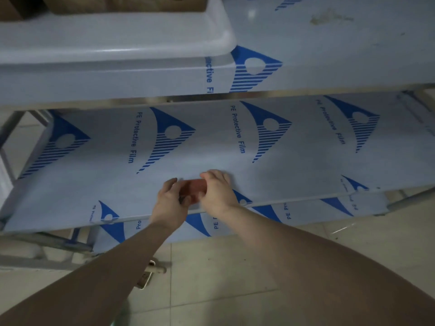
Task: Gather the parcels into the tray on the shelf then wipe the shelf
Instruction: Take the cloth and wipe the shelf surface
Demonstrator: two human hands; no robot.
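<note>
Head view: small reddish folded cloth (196,189) on the middle film-covered shelf (294,161), near its front edge, well below the pale plastic tray (141,41) holding brown cardboard parcels (122,4). Pinched on both sides: left hand (170,201) and right hand (217,190), fingers curled round it. Probably light, soft, limp; best bunched in the palm for wiping.

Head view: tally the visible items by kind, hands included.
Shelf levels with blue-printed film: 3 (upper, middle, lower)
Tray: 1
Red cloth: 1
Hands: 2 (left hand, right hand), both holding the cloth
Brown parcels in tray: count unclear, cropped
Total counted: 7
</note>
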